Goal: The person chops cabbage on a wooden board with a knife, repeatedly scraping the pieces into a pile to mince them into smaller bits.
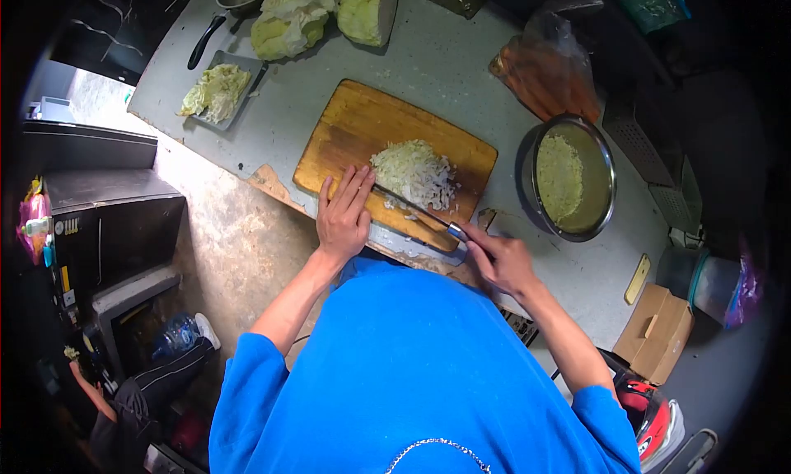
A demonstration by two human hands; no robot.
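Cabbage shreds (416, 173) piled mid wooden board (346, 136); my right hand (503, 260) grips the steel knife (412, 206), left hand (344, 214) flat and open; green heads (292, 17) remain uncut.

grey worktop (461, 54), worn concrete floor (231, 243)

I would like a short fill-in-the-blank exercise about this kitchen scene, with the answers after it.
1. The right hand holds a ____.
2. The left hand rests flat on the wooden ____.
3. The chopped cabbage lies in a pile on the ____.
4. The metal bowl stands to the ____ of the board.

Answers: knife; cutting board; cutting board; right
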